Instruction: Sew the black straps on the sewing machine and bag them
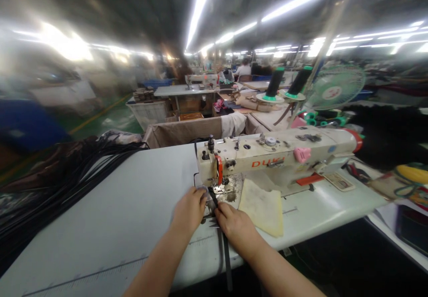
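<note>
A white sewing machine with orange lettering stands on a pale table. A narrow black strip runs from its needle area down over the table's front edge. My right hand is closed on this strip just in front of the presser foot. Left of the needle, my left hand has its fingers pinched together beside the strip; what lies between the fingertips is too small to make out. A yellowish cloth lies right of my right hand, under the machine arm.
Many long black strips lie along the table's left side. Behind the machine is a fabric-lined bin. Two black thread cones and a green fan stand at the back right. A person in white is far off.
</note>
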The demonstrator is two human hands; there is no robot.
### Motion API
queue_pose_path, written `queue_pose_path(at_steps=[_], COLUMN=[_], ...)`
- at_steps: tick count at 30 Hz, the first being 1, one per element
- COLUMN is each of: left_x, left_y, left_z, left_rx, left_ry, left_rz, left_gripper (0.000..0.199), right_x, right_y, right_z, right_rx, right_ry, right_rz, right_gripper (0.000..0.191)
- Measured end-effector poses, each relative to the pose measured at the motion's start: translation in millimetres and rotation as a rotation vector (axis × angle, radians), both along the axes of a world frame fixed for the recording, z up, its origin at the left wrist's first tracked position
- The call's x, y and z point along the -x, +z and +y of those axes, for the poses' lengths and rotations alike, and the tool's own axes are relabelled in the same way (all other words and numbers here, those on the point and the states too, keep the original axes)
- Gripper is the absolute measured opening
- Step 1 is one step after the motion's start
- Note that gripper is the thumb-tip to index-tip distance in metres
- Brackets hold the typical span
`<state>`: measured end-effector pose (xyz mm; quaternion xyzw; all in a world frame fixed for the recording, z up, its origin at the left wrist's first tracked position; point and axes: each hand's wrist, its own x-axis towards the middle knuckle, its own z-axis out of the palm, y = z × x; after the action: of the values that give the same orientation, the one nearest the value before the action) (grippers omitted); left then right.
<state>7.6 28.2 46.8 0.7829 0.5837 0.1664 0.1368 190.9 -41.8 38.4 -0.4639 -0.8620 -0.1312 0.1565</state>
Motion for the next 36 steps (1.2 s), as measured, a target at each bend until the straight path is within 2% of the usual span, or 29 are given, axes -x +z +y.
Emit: queue_pose_path(at_steps=[5, 9, 19, 36], left_x=[4, 3, -1, -3], left_y=[-14.4, -18.5, -21.8, -20.7], left_z=[5, 7, 11, 11], left_rx=[-0.134, -0.195, -0.182, -0.172], left_ry=[-0.039, -0.031, 0.027, 0.066], left_rz=[-0.068, -0.06, -0.081, -0.029], left_gripper=[0.029, 0.028, 0.028, 0.028], right_x=[0, -1, -2, -1], right_y=[0.4, 1.8, -8.7, -9.3], right_z=[-1, -3, -1, 0], right_rx=[0.011, 0.026, -0.005, 0.015], right_ry=[-0.008, -0.003, 0.024, -0.005], right_rz=[0.018, 0.032, 0.175, 0.181], right_gripper=[0.022, 0.027, 0.039, 0.043])
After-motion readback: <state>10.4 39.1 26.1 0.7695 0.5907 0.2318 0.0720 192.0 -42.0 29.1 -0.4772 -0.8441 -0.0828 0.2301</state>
